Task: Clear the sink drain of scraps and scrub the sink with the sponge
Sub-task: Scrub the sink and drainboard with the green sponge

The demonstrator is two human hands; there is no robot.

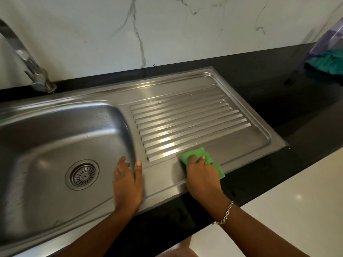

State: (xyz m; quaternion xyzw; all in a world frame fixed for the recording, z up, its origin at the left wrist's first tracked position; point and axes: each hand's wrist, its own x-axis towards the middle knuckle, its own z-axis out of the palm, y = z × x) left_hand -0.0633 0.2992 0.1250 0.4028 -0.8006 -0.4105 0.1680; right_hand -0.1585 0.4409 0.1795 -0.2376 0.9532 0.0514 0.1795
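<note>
The steel sink (55, 130) has a round drain strainer (83, 175) in its basin at lower left; no scraps show on it. A ribbed draining board (185, 119) lies to its right. My right hand (201, 175) presses a green sponge (199, 153) flat on the near edge of the draining board, fingers curled over it. My left hand (128, 184) rests on the sink's right rim, fingers hanging into the basin, thumb on the flat metal, holding nothing.
A chrome tap (27, 58) rises at the back left. Black countertop (278, 93) surrounds the sink below a white marble wall. A teal cloth (328, 64) and a clear purple-tinted container (326, 41) sit at the far right. Pale floor lies lower right.
</note>
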